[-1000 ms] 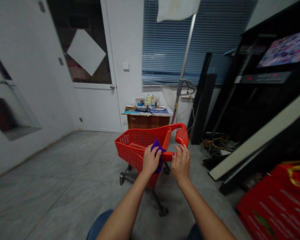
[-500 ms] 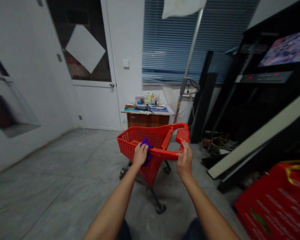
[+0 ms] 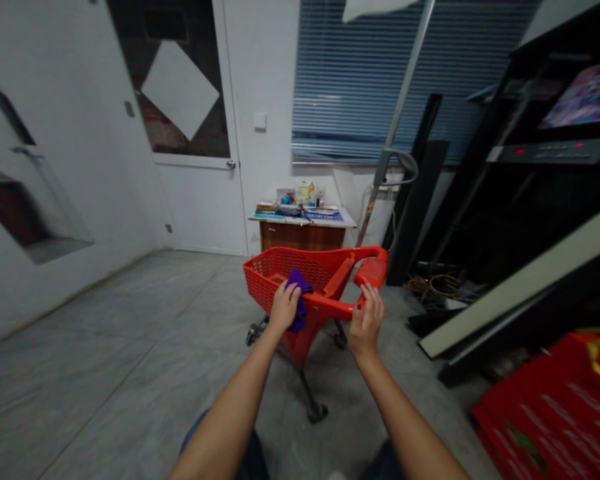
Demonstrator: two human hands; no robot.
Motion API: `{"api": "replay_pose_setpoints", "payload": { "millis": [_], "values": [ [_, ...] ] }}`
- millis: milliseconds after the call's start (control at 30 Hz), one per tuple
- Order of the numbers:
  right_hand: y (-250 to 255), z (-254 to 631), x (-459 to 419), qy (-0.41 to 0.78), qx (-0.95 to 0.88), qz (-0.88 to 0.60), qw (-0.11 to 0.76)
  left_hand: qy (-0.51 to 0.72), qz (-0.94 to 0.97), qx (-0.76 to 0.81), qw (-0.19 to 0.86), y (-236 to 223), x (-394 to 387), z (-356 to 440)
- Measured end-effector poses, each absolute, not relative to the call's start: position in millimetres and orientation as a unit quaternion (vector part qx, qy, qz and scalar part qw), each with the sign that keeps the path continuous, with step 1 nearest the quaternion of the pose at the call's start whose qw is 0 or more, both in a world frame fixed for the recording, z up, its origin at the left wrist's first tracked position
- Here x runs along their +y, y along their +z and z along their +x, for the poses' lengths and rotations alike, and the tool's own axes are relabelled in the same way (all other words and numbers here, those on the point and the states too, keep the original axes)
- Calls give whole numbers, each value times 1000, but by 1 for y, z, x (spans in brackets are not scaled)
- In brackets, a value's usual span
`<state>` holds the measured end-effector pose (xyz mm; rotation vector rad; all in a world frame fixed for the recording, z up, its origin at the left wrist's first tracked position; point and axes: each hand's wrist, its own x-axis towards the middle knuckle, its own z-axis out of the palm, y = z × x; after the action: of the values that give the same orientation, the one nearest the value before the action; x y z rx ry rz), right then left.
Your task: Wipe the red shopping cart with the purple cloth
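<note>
A red plastic shopping cart stands in front of me on dark legs with casters, its basket pointing away to the left. My left hand is closed on a purple cloth, which drapes over the near rim of the basket. At the cart's handle, my right hand wraps its fingers round the near corner, beside the wide red panel in the handle's middle. The right palm and the underside of its grip are hidden.
Behind the cart, a small wooden desk bears papers and bottles. A grey-handled pole leans by the window blinds. Cables, a long pale board and red bags lie to the right. A white door is at back left.
The view has turned slightly left, so the room shifts right in the picture. Both hands keep their grip; the left hand and the cloth sit slightly farther along the rim.
</note>
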<state>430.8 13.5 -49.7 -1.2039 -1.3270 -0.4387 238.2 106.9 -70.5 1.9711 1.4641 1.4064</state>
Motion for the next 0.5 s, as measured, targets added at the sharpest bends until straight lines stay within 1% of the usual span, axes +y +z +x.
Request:
{"api": "replay_pose_setpoints", "payload": {
  "millis": [67, 167, 300, 367, 500],
  "values": [
    [-50, 419, 14, -196, -565, -523, 607, 496, 663, 536, 166, -69, 115, 235],
    [-52, 400, 13, -198, -560, -533, 603, 496, 667, 536, 144, -54, 97, 248],
    [-54, 388, 5, -176, -587, -543, 574, 481, 737, 461, 109, -31, 51, 265],
    [-52, 394, 2, -163, -621, -535, 549, 479, 757, 432, 107, -27, 42, 263],
    [-42, 426, 9, -167, -644, -551, 504, 489, 742, 438, 135, -36, 70, 242]
  ]
}}
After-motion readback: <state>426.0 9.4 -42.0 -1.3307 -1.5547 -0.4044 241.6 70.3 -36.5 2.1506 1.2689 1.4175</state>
